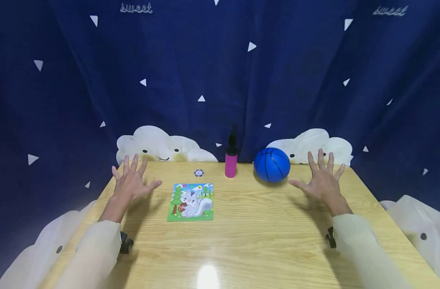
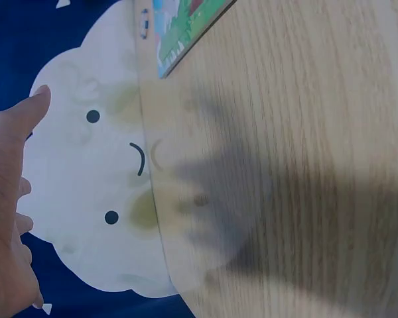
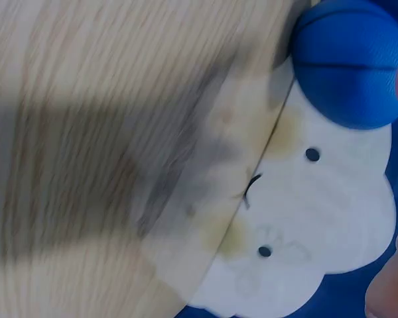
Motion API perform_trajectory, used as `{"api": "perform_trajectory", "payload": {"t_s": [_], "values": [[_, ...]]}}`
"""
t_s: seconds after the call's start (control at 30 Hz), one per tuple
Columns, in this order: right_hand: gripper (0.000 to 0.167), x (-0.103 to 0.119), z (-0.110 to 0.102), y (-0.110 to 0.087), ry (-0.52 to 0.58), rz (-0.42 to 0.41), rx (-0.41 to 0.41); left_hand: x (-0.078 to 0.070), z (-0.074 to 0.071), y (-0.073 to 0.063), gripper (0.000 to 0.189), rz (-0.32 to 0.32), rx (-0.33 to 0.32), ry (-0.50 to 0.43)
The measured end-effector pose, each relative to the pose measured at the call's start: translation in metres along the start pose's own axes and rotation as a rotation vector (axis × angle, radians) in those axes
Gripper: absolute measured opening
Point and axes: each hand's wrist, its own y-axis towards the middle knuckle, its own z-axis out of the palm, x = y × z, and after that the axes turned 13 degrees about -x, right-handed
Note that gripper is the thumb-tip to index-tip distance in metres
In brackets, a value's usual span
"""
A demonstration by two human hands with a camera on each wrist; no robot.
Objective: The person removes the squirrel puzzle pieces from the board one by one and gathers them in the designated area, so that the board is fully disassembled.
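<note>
Both hands hover above a wooden table with fingers spread, holding nothing. My left hand [image 1: 131, 182] is over the table's left side, left of a square picture board [image 1: 190, 202] that shows a squirrel with a nut. In the left wrist view, the left hand [image 2: 6, 205] shows at the left edge, apart from the board's corner. My right hand [image 1: 322, 182] is right of a blue ball [image 1: 272, 165] with black basketball lines. The right wrist view has this ball [image 3: 348, 63] at the top right, with part of the right hand [image 3: 395, 278] at the edge.
A pink hand pump [image 1: 231, 163] with a black top stands upright at the back middle. Left of it lies a small round blue-and-white chip [image 1: 199, 173]. Behind the wooden table [image 1: 249, 245] hangs a dark blue curtain [image 1: 220, 72] with white triangles and clouds.
</note>
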Motion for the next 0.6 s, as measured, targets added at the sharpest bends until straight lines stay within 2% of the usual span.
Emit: {"api": "perform_trajectory", "payload": {"t_s": [0.17, 0.33, 0.5, 0.6], "values": [[0.116, 0.024, 0.004, -0.003, 0.039, -0.028, -0.011, -0.003, 0.003, -0.005, 0.099, 0.03, -0.006, 0.011], [0.114, 0.055, 0.006, 0.001, 0.082, -0.082, -0.055, -0.006, 0.005, -0.008, 0.098, 0.052, -0.017, 0.011], [0.108, 0.091, 0.012, 0.001, 0.1, -0.157, -0.075, -0.01, 0.004, -0.013, 0.099, 0.066, 0.006, -0.025], [0.106, 0.114, 0.017, -0.002, 0.116, -0.195, -0.055, -0.012, 0.004, -0.017, 0.1, 0.068, 0.035, -0.045]]}}
